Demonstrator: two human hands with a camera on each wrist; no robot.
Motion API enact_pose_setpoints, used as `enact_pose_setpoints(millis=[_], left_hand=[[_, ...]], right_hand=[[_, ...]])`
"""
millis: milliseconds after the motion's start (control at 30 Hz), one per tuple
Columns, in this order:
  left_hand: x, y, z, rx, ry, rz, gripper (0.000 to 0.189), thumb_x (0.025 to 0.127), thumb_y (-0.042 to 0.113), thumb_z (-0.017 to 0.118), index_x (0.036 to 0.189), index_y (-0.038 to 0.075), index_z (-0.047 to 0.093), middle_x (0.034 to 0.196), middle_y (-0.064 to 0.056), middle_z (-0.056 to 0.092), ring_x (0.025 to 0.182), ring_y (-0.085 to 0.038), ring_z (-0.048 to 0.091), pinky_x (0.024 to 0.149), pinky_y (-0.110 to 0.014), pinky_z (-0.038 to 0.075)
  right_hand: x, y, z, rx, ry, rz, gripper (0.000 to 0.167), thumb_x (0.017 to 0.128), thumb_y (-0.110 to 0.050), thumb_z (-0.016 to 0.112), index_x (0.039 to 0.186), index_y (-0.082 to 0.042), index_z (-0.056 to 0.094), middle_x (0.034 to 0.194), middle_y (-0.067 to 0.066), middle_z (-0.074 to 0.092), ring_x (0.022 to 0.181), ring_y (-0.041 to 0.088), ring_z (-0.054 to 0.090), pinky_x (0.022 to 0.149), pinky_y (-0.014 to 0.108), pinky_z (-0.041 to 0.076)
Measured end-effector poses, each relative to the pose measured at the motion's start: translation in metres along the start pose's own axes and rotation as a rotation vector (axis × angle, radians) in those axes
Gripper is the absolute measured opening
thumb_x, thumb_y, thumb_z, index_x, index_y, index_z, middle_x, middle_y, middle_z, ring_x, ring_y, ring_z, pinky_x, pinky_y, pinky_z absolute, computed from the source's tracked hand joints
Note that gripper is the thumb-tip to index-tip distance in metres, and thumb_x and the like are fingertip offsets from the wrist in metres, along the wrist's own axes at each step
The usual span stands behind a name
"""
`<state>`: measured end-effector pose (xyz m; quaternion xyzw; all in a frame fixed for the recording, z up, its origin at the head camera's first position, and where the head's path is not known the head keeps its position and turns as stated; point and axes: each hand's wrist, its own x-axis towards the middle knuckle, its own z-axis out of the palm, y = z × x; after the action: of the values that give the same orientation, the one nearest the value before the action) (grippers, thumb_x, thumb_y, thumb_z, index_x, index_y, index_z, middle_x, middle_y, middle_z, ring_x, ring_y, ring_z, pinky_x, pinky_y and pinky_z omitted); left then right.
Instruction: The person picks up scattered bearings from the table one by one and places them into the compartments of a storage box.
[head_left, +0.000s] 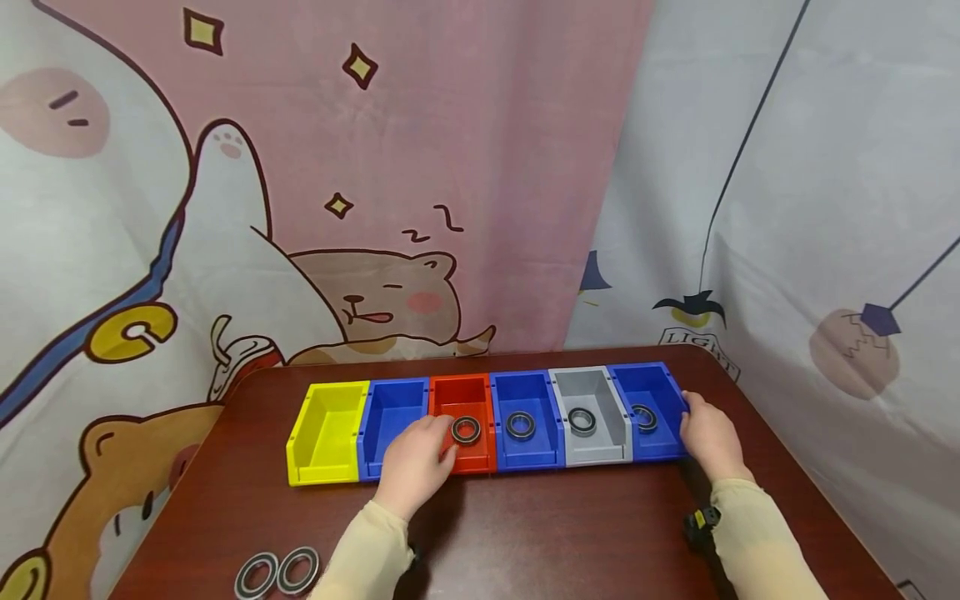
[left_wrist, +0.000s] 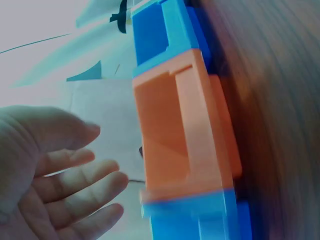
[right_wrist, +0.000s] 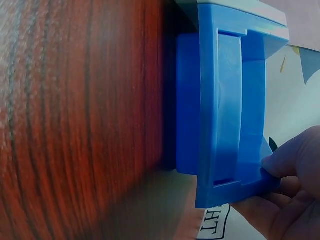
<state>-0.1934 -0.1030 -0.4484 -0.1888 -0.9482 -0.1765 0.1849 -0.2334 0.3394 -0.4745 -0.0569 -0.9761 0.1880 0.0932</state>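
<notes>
A row of joined storage bins stands on the table. My left hand point(head_left: 417, 463) hovers above the second bin, a blue one point(head_left: 395, 408), and the edge of the red bin point(head_left: 462, 388). Its fingers are loosely bent with nothing between them in the left wrist view. A ball bearing point(head_left: 466, 430) lies in the red bin beside those fingertips. At the row's right end, my right hand point(head_left: 714, 437) pinches the side wall of the last blue bin point(right_wrist: 230, 105), thumb on the inner side. That bin also holds a bearing point(head_left: 643, 418), partly hidden by a divider wall.
More bearings lie in the middle blue bin point(head_left: 532, 392) and the grey bin point(head_left: 582, 383), one each. The yellow bin point(head_left: 330, 417) forms the left end. Two bearings point(head_left: 298, 571) rest on the brown table point(head_left: 540, 533) at front left. A printed curtain point(head_left: 510, 167) hangs behind.
</notes>
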Motion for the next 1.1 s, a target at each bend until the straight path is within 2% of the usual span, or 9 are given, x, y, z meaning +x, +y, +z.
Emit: enact_pose_setpoints(millis=[100,300,433,633,700,800,933,1100], left_hand=[[-0.011,-0.008,-0.009,0.002,-0.019,0.007,0.039,0.079,0.018,0.083,0.113,0.006,0.069,0.094,-0.007,0.068,0.081,-0.022,0.064,0.071,-0.038,0.057],[-0.035,-0.024,-0.021,0.064,-0.037,0.062,0.040,0.076,0.017,0.085,0.111,0.005,0.070,0.094,-0.008,0.069,0.083,-0.024,0.066,0.073,-0.040,0.057],[-0.049,-0.035,-0.029,0.055,-0.071,0.093,0.041,0.076,0.015,0.085,0.112,0.004,0.069,0.098,-0.009,0.069,0.087,-0.024,0.065,0.078,-0.042,0.056],[-0.070,-0.053,-0.040,0.062,-0.183,0.156,0.046,0.075,0.020,0.085,0.115,0.005,0.068,0.102,-0.003,0.067,0.092,-0.019,0.063,0.081,-0.039,0.056],[-0.076,-0.059,-0.043,0.072,-0.235,0.159,0.050,0.074,0.025,0.086,0.117,0.006,0.068,0.105,-0.002,0.066,0.094,-0.018,0.062,0.082,-0.039,0.055],[-0.085,-0.068,-0.049,0.073,-0.322,0.142,0.056,0.073,0.032,0.086,0.120,0.007,0.067,0.109,-0.002,0.065,0.098,-0.019,0.061,0.085,-0.042,0.054],[-0.093,-0.075,-0.057,0.048,-0.475,0.049,0.067,0.070,0.041,0.087,0.125,0.009,0.065,0.116,-0.003,0.065,0.104,-0.023,0.059,0.092,-0.050,0.049],[-0.103,-0.086,-0.064,-0.001,-0.604,-0.073,0.080,0.062,0.048,0.090,0.127,0.009,0.064,0.120,-0.004,0.062,0.110,-0.028,0.057,0.096,-0.059,0.044]], right_hand=[[0.000,0.000,0.001,-0.001,0.014,-0.011,0.043,0.094,0.000,0.051,0.132,0.019,0.043,0.119,0.043,0.052,0.104,0.057,0.056,0.085,0.064,0.046],[0.000,0.002,0.001,-0.003,0.031,-0.022,0.043,0.093,0.000,0.051,0.131,0.019,0.043,0.119,0.043,0.053,0.103,0.057,0.056,0.084,0.064,0.046],[0.000,0.004,0.002,-0.008,0.044,-0.025,0.042,0.093,0.001,0.052,0.130,0.019,0.044,0.117,0.043,0.054,0.101,0.057,0.057,0.083,0.064,0.047],[0.001,0.003,0.003,0.001,0.028,-0.011,0.043,0.093,0.000,0.051,0.131,0.018,0.043,0.119,0.043,0.053,0.103,0.057,0.056,0.085,0.064,0.046],[0.001,0.003,0.004,0.002,0.024,-0.008,0.042,0.093,0.001,0.051,0.131,0.018,0.043,0.120,0.043,0.052,0.104,0.057,0.056,0.085,0.064,0.046],[0.001,0.002,0.004,0.003,0.034,-0.020,0.042,0.093,0.001,0.051,0.130,0.019,0.043,0.118,0.044,0.053,0.102,0.057,0.057,0.083,0.064,0.046],[0.001,0.002,0.004,0.004,0.034,-0.026,0.042,0.093,0.001,0.051,0.130,0.019,0.044,0.118,0.043,0.054,0.102,0.057,0.057,0.083,0.064,0.047],[0.001,0.002,0.004,0.001,0.025,-0.015,0.043,0.094,0.000,0.051,0.131,0.019,0.043,0.120,0.043,0.053,0.104,0.057,0.056,0.085,0.064,0.046]])
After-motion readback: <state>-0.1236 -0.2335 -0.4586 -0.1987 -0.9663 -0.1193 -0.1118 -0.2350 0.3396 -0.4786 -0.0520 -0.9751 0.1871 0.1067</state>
